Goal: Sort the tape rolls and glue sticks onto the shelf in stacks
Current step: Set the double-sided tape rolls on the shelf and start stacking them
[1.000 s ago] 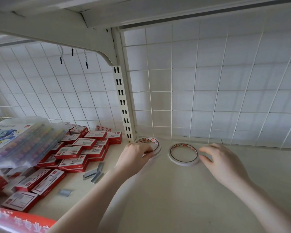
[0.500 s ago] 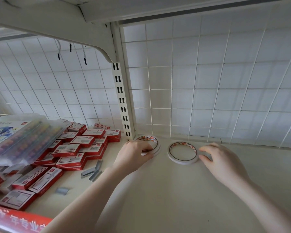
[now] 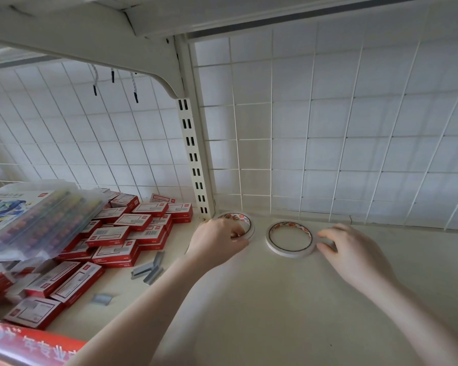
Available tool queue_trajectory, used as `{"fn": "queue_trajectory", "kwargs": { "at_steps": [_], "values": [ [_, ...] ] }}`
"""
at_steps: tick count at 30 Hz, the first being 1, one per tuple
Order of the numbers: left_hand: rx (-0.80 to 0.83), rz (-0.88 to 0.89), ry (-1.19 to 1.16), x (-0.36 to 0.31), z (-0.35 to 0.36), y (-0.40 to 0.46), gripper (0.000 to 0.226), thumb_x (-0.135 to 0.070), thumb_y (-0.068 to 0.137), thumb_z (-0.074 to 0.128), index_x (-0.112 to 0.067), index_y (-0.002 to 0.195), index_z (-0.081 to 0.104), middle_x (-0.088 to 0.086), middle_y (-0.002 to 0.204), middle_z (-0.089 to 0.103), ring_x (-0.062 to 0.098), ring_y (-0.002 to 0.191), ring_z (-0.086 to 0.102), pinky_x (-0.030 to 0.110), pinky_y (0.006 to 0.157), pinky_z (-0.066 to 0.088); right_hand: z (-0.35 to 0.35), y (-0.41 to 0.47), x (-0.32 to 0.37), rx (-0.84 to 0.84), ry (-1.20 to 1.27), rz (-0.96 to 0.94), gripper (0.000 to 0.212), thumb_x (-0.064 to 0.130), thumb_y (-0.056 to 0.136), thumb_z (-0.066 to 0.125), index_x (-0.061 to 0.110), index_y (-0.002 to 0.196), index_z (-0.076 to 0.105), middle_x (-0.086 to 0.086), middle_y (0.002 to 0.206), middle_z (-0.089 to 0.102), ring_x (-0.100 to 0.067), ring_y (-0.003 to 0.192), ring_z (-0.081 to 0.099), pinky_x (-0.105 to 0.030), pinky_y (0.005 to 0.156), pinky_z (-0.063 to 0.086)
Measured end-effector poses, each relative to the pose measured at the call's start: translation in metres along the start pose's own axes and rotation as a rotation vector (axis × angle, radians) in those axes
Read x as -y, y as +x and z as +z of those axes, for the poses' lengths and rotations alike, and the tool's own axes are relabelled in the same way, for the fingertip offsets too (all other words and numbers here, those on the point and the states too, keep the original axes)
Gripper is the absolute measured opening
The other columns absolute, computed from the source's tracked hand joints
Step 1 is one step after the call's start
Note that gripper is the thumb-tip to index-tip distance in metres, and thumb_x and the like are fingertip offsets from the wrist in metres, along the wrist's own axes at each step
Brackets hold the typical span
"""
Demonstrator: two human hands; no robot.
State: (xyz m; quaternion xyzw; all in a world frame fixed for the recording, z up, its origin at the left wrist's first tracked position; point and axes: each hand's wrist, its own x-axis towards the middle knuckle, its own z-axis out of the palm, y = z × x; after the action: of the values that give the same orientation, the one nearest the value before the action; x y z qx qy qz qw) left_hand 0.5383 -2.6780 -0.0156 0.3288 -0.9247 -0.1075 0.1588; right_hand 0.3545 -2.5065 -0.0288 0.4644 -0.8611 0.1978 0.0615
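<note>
Two tape rolls lie flat at the shelf's (image 3: 262, 313) back edge. The left hand (image 3: 217, 241) grips the corner roll (image 3: 245, 220); the right hand (image 3: 354, 253), fingers loosely spread, touches the second roll (image 3: 288, 250).

Count so far: 2 tape rolls, left one (image 3: 245, 222) and right one (image 3: 290, 239). 2 hands, left hand (image 3: 217, 240), right hand (image 3: 354, 254). Red staple boxes (image 3: 111, 235): pile, too many to count. 1 clear crayon case (image 3: 35, 220). 3 loose staple strips or so (image 3: 150, 270).

Both hands (image 3: 283, 247) outstretched, fingers curled
</note>
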Motion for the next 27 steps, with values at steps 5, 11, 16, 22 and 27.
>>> {"fn": "queue_trajectory", "kwargs": {
  "at_steps": [5,11,16,22,27],
  "values": [
    [0.005,-0.071,0.098,-0.012,0.005,0.006,0.028,-0.044,0.080,0.058,-0.018,0.084,0.067,0.003,0.083,0.065,0.023,0.077,0.059,0.034,0.065,0.047,0.000,0.000,-0.001,0.004,-0.022,0.005,0.025,0.033,0.094,0.050,0.022,0.112,0.063,0.003,0.113,0.056,-0.019,0.104,0.055,-0.029,0.078,0.044],
    [-0.016,-0.114,0.175,-0.018,0.011,0.009,0.018,-0.027,0.078,0.054,-0.011,0.076,0.061,0.010,0.079,0.062,0.025,0.067,0.048,0.031,0.057,0.041,0.001,0.000,-0.001,0.010,-0.051,-0.006,0.025,0.034,0.094,0.049,0.020,0.108,0.063,0.003,0.113,0.057,-0.019,0.106,0.053,-0.030,0.079,0.044],
    [-0.032,-0.144,0.185,-0.020,0.012,0.010,0.015,-0.022,0.075,0.053,-0.011,0.077,0.062,0.009,0.080,0.064,0.024,0.064,0.043,0.029,0.055,0.036,0.002,0.001,-0.001,0.011,-0.056,-0.016,0.025,0.034,0.094,0.048,0.020,0.109,0.063,0.003,0.113,0.056,-0.019,0.107,0.052,-0.030,0.080,0.044],
    [-0.037,-0.178,0.195,-0.025,0.012,0.010,0.017,-0.024,0.077,0.053,-0.015,0.084,0.065,0.007,0.084,0.065,0.025,0.069,0.048,0.030,0.060,0.042,0.002,0.000,-0.002,0.005,-0.046,-0.028,0.023,0.034,0.093,0.049,0.022,0.106,0.064,0.003,0.108,0.057,-0.019,0.105,0.053,-0.029,0.078,0.043],
    [-0.043,-0.187,0.170,-0.026,0.012,0.010,0.022,-0.033,0.080,0.053,-0.015,0.084,0.066,0.009,0.084,0.064,0.023,0.066,0.044,0.029,0.057,0.038,0.000,-0.001,-0.003,0.004,-0.042,-0.008,0.023,0.033,0.093,0.049,0.021,0.105,0.064,0.002,0.107,0.057,-0.019,0.105,0.053,-0.030,0.078,0.044]
  ]
}}
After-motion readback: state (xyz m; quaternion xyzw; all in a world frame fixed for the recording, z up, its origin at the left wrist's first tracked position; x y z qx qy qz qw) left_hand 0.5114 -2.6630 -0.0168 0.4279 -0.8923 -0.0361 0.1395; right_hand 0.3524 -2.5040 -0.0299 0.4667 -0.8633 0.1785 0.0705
